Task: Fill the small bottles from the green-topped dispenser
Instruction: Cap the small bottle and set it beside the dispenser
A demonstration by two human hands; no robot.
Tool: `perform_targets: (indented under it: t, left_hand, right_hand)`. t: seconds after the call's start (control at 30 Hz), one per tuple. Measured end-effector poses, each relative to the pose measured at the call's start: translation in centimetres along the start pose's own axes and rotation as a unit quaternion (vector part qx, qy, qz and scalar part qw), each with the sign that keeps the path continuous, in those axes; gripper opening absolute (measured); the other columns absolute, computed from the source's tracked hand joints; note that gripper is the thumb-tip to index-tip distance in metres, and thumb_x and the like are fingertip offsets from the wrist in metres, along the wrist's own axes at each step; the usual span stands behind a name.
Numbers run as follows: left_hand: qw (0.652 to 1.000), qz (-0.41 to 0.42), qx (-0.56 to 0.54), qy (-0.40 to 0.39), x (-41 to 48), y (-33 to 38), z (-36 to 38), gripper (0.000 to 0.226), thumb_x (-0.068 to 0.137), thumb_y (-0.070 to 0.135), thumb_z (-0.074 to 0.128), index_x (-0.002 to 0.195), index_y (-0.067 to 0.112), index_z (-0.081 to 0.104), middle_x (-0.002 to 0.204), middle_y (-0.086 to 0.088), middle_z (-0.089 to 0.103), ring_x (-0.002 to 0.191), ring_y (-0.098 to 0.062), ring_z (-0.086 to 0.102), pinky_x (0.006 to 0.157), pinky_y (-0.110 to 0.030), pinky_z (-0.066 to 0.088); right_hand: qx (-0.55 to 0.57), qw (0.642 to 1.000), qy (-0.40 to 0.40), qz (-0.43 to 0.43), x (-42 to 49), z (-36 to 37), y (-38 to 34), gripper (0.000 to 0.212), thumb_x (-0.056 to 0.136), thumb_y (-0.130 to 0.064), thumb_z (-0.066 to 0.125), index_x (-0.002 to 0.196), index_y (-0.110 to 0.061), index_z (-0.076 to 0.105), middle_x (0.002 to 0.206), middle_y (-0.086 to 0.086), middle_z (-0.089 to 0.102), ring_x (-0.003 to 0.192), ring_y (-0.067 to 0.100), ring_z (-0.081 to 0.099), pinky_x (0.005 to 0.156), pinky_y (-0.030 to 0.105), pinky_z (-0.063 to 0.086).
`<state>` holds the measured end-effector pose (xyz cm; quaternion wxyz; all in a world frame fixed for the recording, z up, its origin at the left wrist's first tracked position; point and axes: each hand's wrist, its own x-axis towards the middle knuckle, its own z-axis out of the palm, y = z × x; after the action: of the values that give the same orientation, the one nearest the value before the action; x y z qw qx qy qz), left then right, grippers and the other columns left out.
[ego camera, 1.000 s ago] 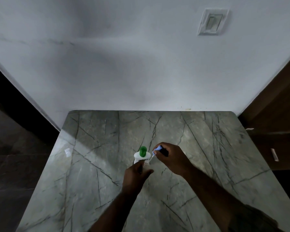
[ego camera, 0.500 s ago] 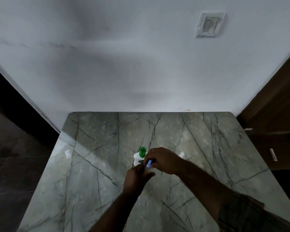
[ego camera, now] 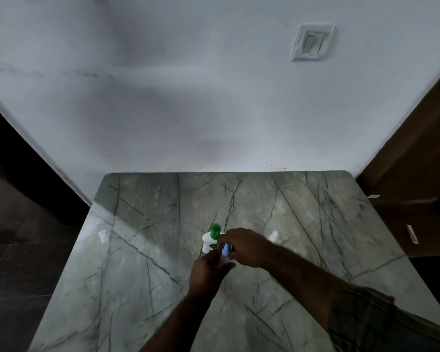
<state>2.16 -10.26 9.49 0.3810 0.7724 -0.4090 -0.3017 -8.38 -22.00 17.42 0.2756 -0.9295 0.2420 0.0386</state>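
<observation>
A white dispenser with a green top (ego camera: 212, 238) stands upright on the marble table (ego camera: 163, 250), just behind my hands. My left hand (ego camera: 207, 271) grips a small clear bottle (ego camera: 226, 261), mostly hidden by the fingers. My right hand (ego camera: 244, 247) is curled over it from above and pinches a blue spray cap (ego camera: 225, 249) right at the bottle's top. Another small white bottle (ego camera: 273, 236) stands apart on the table, to the right of my right wrist.
The table meets a white wall at the back. A small clear object (ego camera: 103, 235) lies near the table's left edge. Brown wooden furniture (ego camera: 417, 174) stands to the right, and dark floor lies to the left.
My right hand carried the blue cap with its thin tube leftward and down onto the bottle in my left hand. The white bottle on the right became visible as the hand moved off it.
</observation>
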Motion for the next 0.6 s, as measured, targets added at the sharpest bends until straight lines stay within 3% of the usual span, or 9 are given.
perform_targets:
  t: [0.03, 0.1, 0.17, 0.27, 0.33, 0.4, 0.5, 0.57, 0.6]
  left_hand:
    - [1.000, 0.000, 0.007, -0.001, -0.03, 0.14, -0.04, 0.020, 0.075, 0.036, 0.079, 0.090, 0.024, 0.073, 0.074, 0.010, 0.070, 0.069, -0.005, 0.065, 0.068, -0.031, 0.053]
    - [0.999, 0.016, 0.029, -0.007, -0.10, 0.02, -0.11, 0.022, 0.076, 0.038, 0.078, 0.092, 0.023, 0.073, 0.079, 0.012, 0.070, 0.073, -0.002, 0.065, 0.068, -0.025, 0.053]
    - [0.999, 0.022, 0.032, -0.006, -0.28, -0.02, -0.17, 0.022, 0.076, 0.037, 0.078, 0.091, 0.023, 0.073, 0.079, 0.015, 0.069, 0.073, 0.000, 0.064, 0.066, -0.019, 0.050]
    - [1.000, -0.005, 0.004, -0.002, -0.26, -0.01, -0.08, 0.020, 0.075, 0.038, 0.078, 0.089, 0.025, 0.073, 0.075, 0.011, 0.070, 0.069, -0.002, 0.064, 0.063, -0.020, 0.047]
    - [1.000, -0.007, 0.017, -0.002, -0.21, 0.09, -0.11, 0.021, 0.075, 0.038, 0.078, 0.090, 0.025, 0.072, 0.076, 0.012, 0.068, 0.069, -0.002, 0.063, 0.062, -0.017, 0.045]
    - [0.999, 0.008, 0.036, -0.008, -0.06, 0.06, -0.10, 0.023, 0.076, 0.038, 0.078, 0.093, 0.025, 0.072, 0.078, 0.014, 0.067, 0.072, 0.001, 0.062, 0.064, -0.017, 0.047]
    - [1.000, 0.009, 0.027, -0.012, 0.08, 0.11, -0.14, 0.022, 0.075, 0.039, 0.078, 0.093, 0.026, 0.073, 0.078, 0.013, 0.070, 0.073, 0.001, 0.064, 0.069, -0.025, 0.054]
    - [1.000, 0.013, 0.021, -0.008, 0.33, -0.14, -0.10, 0.025, 0.075, 0.046, 0.077, 0.092, 0.028, 0.073, 0.076, 0.013, 0.071, 0.071, 0.000, 0.065, 0.067, -0.024, 0.054]
    - [1.000, 0.012, 0.013, -0.007, 0.49, -0.21, -0.06, 0.026, 0.074, 0.047, 0.077, 0.091, 0.028, 0.073, 0.075, 0.013, 0.071, 0.070, 0.001, 0.066, 0.066, -0.022, 0.054]
  right_hand:
    - [-0.015, 1.000, 0.018, 0.007, 0.02, 0.11, -0.08, 0.016, 0.086, -0.027, 0.063, 0.096, -0.015, 0.065, 0.096, 0.007, 0.067, 0.088, 0.021, 0.061, 0.072, 0.027, 0.035]
    - [-0.071, 0.996, 0.034, 0.044, 0.23, 0.00, -0.24, 0.033, 0.083, -0.048, 0.066, 0.091, -0.016, 0.068, 0.091, 0.005, 0.070, 0.084, 0.021, 0.064, 0.069, 0.029, 0.041]
    - [-0.107, 0.992, 0.036, 0.064, 0.12, -0.25, -0.18, 0.047, 0.078, -0.065, 0.064, 0.098, -0.023, 0.071, 0.095, 0.000, 0.072, 0.087, 0.018, 0.066, 0.074, 0.030, 0.049]
    - [-0.031, 0.999, 0.030, 0.025, -0.43, -0.54, -0.31, 0.045, 0.084, -0.039, 0.068, 0.124, -0.022, 0.058, 0.116, 0.002, 0.063, 0.100, 0.019, 0.064, 0.081, 0.029, 0.046]
    - [-0.011, 1.000, 0.004, -0.010, -0.42, -0.55, -0.64, 0.030, 0.087, -0.024, 0.064, 0.117, -0.018, 0.062, 0.115, 0.004, 0.062, 0.101, 0.019, 0.062, 0.077, 0.025, 0.040]
    - [-0.027, 1.000, 0.005, 0.012, 0.00, -0.54, -0.94, 0.021, 0.087, -0.029, 0.065, 0.101, -0.013, 0.067, 0.103, 0.007, 0.067, 0.095, 0.023, 0.063, 0.074, 0.029, 0.042]
    - [-0.042, 0.997, 0.023, 0.064, 0.35, -0.56, -0.64, 0.044, 0.081, -0.051, 0.069, 0.106, -0.014, 0.067, 0.099, 0.006, 0.071, 0.091, 0.022, 0.067, 0.078, 0.034, 0.051]
    - [-0.021, 0.999, 0.015, 0.047, 0.25, -0.34, -0.63, 0.046, 0.081, -0.044, 0.069, 0.119, -0.019, 0.061, 0.107, 0.003, 0.066, 0.095, 0.020, 0.064, 0.081, 0.032, 0.049]
    - [-0.009, 0.999, 0.009, 0.031, 0.24, -0.20, -0.68, 0.038, 0.083, -0.036, 0.067, 0.117, -0.019, 0.060, 0.106, 0.003, 0.064, 0.094, 0.020, 0.063, 0.079, 0.031, 0.048]
